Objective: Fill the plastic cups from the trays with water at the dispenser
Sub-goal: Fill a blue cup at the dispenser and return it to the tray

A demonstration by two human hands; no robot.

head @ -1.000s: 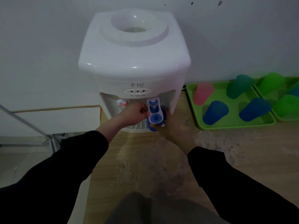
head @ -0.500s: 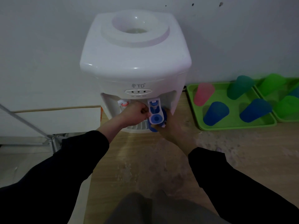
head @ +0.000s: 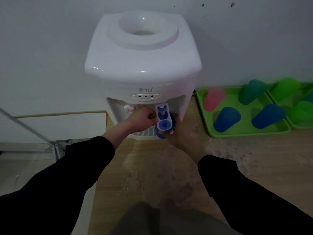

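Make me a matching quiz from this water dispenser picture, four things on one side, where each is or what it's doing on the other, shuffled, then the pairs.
1. pink cup
2. right hand
3. left hand
4. red tap

A. holds a blue cup under the blue tap
B. stands on the green tray
C. grips the blue tap's side
D. untouched, left of the left hand

Pairs: 1-B, 2-A, 3-C, 4-D
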